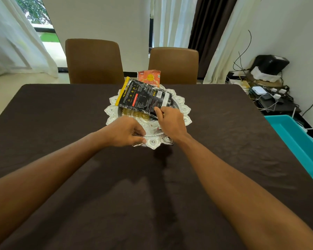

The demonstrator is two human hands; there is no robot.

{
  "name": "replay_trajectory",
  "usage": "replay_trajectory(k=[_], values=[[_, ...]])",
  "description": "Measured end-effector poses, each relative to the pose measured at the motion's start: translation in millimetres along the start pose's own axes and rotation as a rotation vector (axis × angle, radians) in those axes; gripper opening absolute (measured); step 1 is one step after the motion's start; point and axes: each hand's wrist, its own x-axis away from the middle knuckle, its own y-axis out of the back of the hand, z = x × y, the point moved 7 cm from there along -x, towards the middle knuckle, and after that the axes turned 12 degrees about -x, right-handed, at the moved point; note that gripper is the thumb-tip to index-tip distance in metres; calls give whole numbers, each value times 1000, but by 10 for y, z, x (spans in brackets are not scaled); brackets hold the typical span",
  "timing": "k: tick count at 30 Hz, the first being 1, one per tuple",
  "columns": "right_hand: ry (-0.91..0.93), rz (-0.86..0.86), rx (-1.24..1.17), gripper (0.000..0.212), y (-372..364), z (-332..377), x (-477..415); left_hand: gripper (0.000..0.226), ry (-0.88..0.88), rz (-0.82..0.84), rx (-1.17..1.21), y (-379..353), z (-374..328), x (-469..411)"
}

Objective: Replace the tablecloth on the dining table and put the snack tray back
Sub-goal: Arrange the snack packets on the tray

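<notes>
Gripping the tray (185, 110) rim at 6 o'clock with my left hand (124, 131), fingers (139, 132) curled round it, I should lay the black pack (145, 99), pinched by my right hand (171, 123), flat inside.

Daylit room, bright overall. Main src is the window (38, 15) at 11 o'clock, blown out to white/green; the sheer curtain (7, 42) beside it glows, folds washed out. A thinner daylight strip sits at 12 o'clock. The dark tablecloth (61, 123) soaks up light, low contrast; a faint sheen toward 3 o'clock picks out wrinkles. Soft, vague dark patches lie on the cloth toward 6 o'clock, w/ a denser shadow just under the snack tray (183, 109) near rim. The tray rim throws specular glints. The black packet (145, 100) shows glossy glare streaks, fine print illegible. Wide-angle distortion: table edges & walls bow toward the frame edges. Centre fairly sharp, slight compression softness elsewhere.
</notes>
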Motion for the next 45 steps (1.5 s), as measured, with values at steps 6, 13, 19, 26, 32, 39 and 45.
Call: replay_trajectory(k=[6,13,19,26,32,39,45], values=[[-36,-30,-86,57,16,7,7,15,115,-78,171,36,90,-33],[-344,-24,-586,56,-82,11,120,11,227,-424,370,203,-48,-42],[-950,38,-1517,29,-423,0,188,19,279,-679,506,396,-354,-187],[-1044,131,-1796,31,-404,-36,113,23,232,-686,400,386,-402,-263],[-1076,94,-1721,46,-354,-68,132,24,349,-775,593,405,-206,-219],[-711,-69,-915,47,-11,-291,79,61,208,-130,66,-141,-45,-309],[-283,-138,-339,57,145,-224,24,73,-39,14,-216,-270,-172,-255]])
